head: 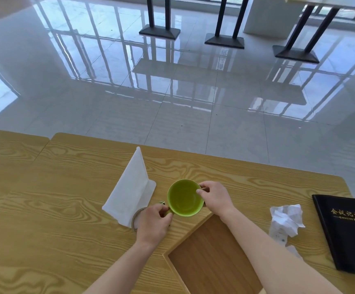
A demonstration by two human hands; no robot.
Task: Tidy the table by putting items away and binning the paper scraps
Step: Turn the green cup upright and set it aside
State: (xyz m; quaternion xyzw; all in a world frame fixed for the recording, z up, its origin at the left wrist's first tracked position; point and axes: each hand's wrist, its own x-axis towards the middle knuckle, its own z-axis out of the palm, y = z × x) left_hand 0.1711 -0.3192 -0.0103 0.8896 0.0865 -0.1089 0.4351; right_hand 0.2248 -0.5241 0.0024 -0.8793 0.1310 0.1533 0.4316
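Handle of the green cup (pixel 184 198) gripped in my left hand (pixel 153 224), my right hand (pixel 213 198) pinching its rim, just beyond the corner of the tray (pixel 188 234), open table (pixel 257 183) ahead.

green cup (pixel 183 198) upright, crumpled paper (pixel 287 217) beside notebook (pixel 346 236)

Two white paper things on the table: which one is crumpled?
The crumpled paper between tray and black notebook; the folded sheet left of the cup is smooth.

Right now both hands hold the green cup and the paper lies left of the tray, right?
No: the head view shows the paper right of the tray, not left. The left hand and right hand do hold the cup.
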